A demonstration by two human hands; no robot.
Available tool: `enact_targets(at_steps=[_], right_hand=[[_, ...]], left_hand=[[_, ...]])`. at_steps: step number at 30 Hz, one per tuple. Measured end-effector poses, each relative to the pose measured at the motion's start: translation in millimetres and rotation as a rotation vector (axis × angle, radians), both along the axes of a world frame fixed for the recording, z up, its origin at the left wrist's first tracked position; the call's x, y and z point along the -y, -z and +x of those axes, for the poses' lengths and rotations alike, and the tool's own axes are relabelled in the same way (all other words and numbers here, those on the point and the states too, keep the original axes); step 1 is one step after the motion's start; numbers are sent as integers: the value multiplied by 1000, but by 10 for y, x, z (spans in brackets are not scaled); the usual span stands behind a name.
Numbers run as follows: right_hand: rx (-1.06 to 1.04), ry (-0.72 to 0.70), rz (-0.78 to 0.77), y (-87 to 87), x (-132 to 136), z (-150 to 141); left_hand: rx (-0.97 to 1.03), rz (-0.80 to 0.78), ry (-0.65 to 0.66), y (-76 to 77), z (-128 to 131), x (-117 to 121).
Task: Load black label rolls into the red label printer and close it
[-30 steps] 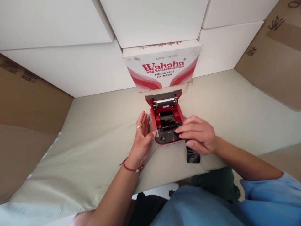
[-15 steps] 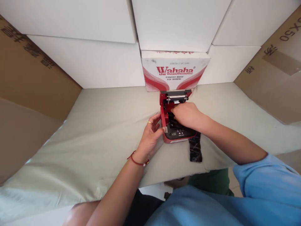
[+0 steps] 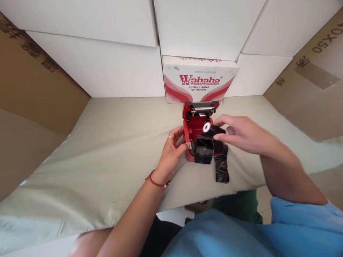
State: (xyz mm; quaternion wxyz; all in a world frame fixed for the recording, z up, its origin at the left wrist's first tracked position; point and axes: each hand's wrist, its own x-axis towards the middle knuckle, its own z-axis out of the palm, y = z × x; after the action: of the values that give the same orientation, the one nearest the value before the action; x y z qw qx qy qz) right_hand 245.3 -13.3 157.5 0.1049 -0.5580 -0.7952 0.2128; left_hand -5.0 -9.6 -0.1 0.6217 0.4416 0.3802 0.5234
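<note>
A small red and black label printer [image 3: 187, 130] stands on the cloth with its lid [image 3: 201, 107] raised at the back. My left hand [image 3: 174, 146] grips its left wall, thumb on the front corner and fingers along the outside. Above the printer's right side, my right hand [image 3: 235, 134] pinches a roll of black paper [image 3: 218, 130] with a white core. The roll's loose end [image 3: 205, 151] hangs down over the printer's front and hides most of its panel. Beside the front right corner lies a separate-looking crumpled black strip [image 3: 222, 167].
A Wahaha water carton [image 3: 200, 82] stands right behind the printer, against white boxes [image 3: 107, 67]. Brown cartons flank the table on the left [image 3: 34, 89] and right [image 3: 311, 92]. A pale green cloth [image 3: 120, 142] covers the table, its front edge close to my body.
My right hand has come up out of the printer to the right, bringing the black paper roll with it. The left hand keeps its hold on the printer.
</note>
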Motion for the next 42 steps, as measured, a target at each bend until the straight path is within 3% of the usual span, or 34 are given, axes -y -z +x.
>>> enact_targets(at_steps=[4,6,9,12,14,18,24,31,37,39,42], right_hand=[[-100,152,-141,-181,151,802],[-59,180,-247,-78,117,1149],[56,179,-358,282,15,1432],[173,256,-297,666,-30,1392],[113,300,-194,836,-11,1241],[-112,264,-36,1000,38,877],[-95,149,-153,1141,36,676],[18,43,-171,1031,125,626],[231,-25,-199,943,183,490],[170,-99,-237,793,233,588],[-106,-261,-298,366,311,845]], left_hand=[[-12,4,4,4,-14,-5],[-16,4,-1,24,-22,-12],[-20,13,0,65,-32,-22],[-26,6,-16,92,-39,-16],[-48,3,-56,87,-44,1],[-146,50,-160,11,-64,45],[-218,151,-279,-87,-121,80],[-148,127,-405,-61,-187,22],[-91,-7,-376,-42,-194,-1],[-91,-27,-384,-42,-200,21],[-95,-28,-413,-24,-222,50]])
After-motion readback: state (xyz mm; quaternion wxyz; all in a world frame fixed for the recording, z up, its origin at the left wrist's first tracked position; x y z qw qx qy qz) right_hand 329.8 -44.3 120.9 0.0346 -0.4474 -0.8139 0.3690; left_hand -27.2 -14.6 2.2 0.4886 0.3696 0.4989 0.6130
